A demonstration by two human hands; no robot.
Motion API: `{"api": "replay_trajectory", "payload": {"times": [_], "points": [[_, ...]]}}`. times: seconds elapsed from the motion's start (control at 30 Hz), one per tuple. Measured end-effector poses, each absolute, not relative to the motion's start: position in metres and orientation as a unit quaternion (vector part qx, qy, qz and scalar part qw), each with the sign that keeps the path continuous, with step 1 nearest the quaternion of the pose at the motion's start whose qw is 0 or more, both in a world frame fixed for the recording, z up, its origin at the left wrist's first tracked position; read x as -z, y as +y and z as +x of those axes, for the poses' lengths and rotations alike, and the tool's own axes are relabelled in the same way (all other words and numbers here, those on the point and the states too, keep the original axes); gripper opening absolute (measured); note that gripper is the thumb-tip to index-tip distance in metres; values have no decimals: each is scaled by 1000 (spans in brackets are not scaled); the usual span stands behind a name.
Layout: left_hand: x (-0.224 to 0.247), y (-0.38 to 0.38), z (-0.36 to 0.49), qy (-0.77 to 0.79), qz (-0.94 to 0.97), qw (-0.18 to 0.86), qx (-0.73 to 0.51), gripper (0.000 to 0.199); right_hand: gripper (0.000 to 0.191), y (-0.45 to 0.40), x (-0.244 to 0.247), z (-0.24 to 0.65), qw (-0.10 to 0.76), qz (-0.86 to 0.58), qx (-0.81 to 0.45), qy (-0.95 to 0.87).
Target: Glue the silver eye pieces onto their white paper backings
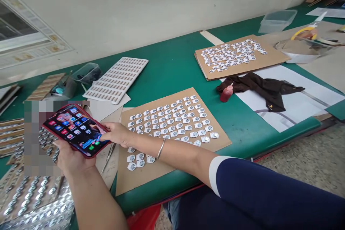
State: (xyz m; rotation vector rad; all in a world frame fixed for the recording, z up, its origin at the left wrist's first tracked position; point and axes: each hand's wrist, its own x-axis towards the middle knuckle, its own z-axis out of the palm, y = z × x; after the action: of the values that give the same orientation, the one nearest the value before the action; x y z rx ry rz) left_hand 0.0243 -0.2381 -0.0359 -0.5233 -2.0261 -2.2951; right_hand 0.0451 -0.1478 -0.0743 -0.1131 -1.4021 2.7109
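A smartphone (77, 127) in a red case is held at the left, its screen lit with app icons. My left hand (74, 158) supports its lower edge, the thumb along the case. My right hand (118, 133) grips the right end, with the thumb at the screen; its other fingers are partly hidden. Under my right forearm lies a cardboard sheet (151, 179) bearing rows of small white tabs with round silvery pieces (176, 119). Metal tweezers (108, 159) rest just below the phone's right end. A blurred patch covers the area left of the phone.
Strips of shiny domed pieces (32, 194) lie lower left. On the green table (169, 64) are a white slotted tray (115, 79), a red bottle (225, 95), dark cloth (258, 86), a second cardboard sheet (272, 58), a clear container (277, 21) and yellow-handled scissors (304, 33).
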Motion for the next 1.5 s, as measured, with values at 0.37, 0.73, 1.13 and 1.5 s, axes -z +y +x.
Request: {"api": "replay_trajectory", "payload": {"times": [0.37, 0.73, 1.13, 1.5], "points": [[51, -246, 7, -607, -144, 50, 780, 50, 60, -142, 64, 51, 39, -62, -891, -448], [51, -245, 12, -620, -194, 53, 759, 54, 53, -145, 66, 44, 55, -58, -894, -440], [57, -243, 7, -637, -105, 86, 759, 48, 41, -141, 51, 55, 21, -128, -914, -386], [60, -242, 6, -641, -80, 92, 758, 44, 36, -139, 50, 50, -19, -178, -921, -346]]}}
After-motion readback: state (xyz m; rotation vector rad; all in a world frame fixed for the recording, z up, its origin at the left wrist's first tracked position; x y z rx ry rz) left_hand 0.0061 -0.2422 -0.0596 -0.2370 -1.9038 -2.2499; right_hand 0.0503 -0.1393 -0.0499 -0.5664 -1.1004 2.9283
